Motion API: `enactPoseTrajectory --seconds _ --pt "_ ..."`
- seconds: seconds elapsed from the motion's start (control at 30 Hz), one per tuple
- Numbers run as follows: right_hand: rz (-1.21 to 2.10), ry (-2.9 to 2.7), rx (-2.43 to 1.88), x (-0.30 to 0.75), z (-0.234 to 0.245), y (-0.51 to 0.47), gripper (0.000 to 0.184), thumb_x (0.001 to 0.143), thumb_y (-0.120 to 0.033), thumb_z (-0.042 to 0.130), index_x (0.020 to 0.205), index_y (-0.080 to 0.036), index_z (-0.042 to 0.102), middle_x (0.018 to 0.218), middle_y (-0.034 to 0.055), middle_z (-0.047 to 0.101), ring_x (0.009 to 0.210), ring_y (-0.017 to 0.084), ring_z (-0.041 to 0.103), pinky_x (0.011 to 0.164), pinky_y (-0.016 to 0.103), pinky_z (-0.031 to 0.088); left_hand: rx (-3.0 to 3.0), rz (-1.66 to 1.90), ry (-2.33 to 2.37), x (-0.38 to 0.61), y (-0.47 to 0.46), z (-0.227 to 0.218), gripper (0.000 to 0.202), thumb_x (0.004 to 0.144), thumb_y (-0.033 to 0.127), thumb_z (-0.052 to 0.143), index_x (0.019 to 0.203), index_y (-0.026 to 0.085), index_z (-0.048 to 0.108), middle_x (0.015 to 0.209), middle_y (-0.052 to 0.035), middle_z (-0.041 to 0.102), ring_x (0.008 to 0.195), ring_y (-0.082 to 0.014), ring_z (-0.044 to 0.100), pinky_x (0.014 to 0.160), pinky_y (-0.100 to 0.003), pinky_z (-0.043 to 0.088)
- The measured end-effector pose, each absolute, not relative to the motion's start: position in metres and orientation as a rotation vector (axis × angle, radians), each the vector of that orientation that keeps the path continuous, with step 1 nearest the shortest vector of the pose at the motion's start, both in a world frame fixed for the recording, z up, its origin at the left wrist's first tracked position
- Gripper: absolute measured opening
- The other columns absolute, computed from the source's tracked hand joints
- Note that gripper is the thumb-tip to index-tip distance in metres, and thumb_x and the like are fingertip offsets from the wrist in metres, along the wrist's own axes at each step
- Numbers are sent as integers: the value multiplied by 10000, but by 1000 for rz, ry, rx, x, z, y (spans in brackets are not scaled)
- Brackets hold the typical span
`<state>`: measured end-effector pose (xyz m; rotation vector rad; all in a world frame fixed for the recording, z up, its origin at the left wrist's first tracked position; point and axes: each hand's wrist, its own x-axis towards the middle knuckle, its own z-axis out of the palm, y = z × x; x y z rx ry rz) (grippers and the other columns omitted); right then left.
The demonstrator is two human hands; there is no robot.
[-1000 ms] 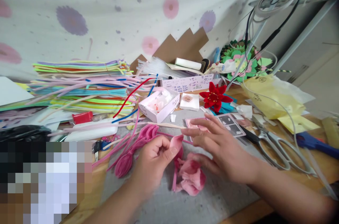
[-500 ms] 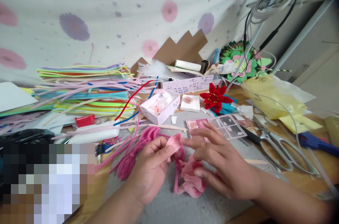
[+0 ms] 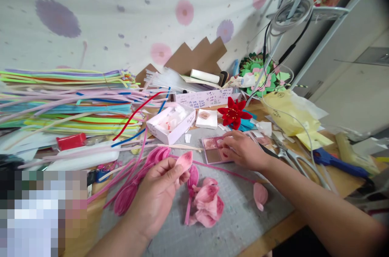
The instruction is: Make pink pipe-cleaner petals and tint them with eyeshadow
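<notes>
Between the thumb and fingers of my left hand (image 3: 162, 190) is a light pink fuzzy petal (image 3: 184, 160) with a darker pink tip. My right hand (image 3: 244, 147) reaches over a palette (image 3: 212, 159) of pinkish pans, fingers bent down onto it; I see nothing held in them. Below the held petal lies a cluster of pink petals (image 3: 209, 204) on the grey mat (image 3: 170, 234). Beside that cluster is a magenta looped piece (image 3: 192, 178). A single pink petal (image 3: 260, 195) rests under my right forearm. Magenta pipe cleaner loops (image 3: 124, 198) lie left of my left hand.
Bundles of coloured pipe cleaners (image 3: 67, 103) are stacked at the left. Behind the mat stand a white box (image 3: 170, 125) and a red flower (image 3: 234, 113). Scissors (image 3: 296, 160) and a blue-handled tool (image 3: 337, 162) lie at the right, near a dangling cable (image 3: 310, 135).
My right hand has moved away from the held petal and up to the palette. My left hand still pinches the petal. The view has turned to the right, and the lone petal now shows.
</notes>
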<state>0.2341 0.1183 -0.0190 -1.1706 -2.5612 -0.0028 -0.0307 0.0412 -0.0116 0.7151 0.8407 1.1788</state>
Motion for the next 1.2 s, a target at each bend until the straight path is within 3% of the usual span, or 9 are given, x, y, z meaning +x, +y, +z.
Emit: enactPoseTrajectory --seconds 0.2,0.4,0.57,0.8,1.2 --pt "-134 -2634 -1174 232 -16 119 280 926 -339 444 995 -180 665 1086 141 606 961 256 557 833 421 438 677 1205 823 -29 42 -10 140 714 226 738 650 161 631 653 14 560 703 -125 537 730 -270 430" --pt "-193 -2532 -1025 219 -7 105 212 916 -278 465 1018 -163 612 1076 141 643 1073 288 548 916 512 404 607 1202 779 -27 39 -9 135 692 217 754 653 155 640 665 9 573 710 -130 552 734 -273 431" --pt "-104 -2466 -658 188 13 68 221 899 -336 516 1056 -181 499 1304 117 551 1245 286 431 1048 541 295 562 1193 697 -26 37 -8 107 713 184 731 664 154 641 678 6 592 687 -117 549 701 -256 424" --pt "-59 -2522 -642 174 16 48 150 881 -327 548 978 -223 500 1293 46 581 1275 265 402 1116 511 151 583 1168 623 -27 36 -5 224 786 152 646 579 142 562 660 -8 577 655 -114 519 674 -253 413" --pt "12 -2484 -669 168 11 47 219 897 -340 526 1061 -196 507 1316 76 553 1283 256 381 1111 512 145 597 1144 648 -27 38 -6 203 769 165 658 589 146 566 646 -8 580 647 -116 524 657 -253 421"
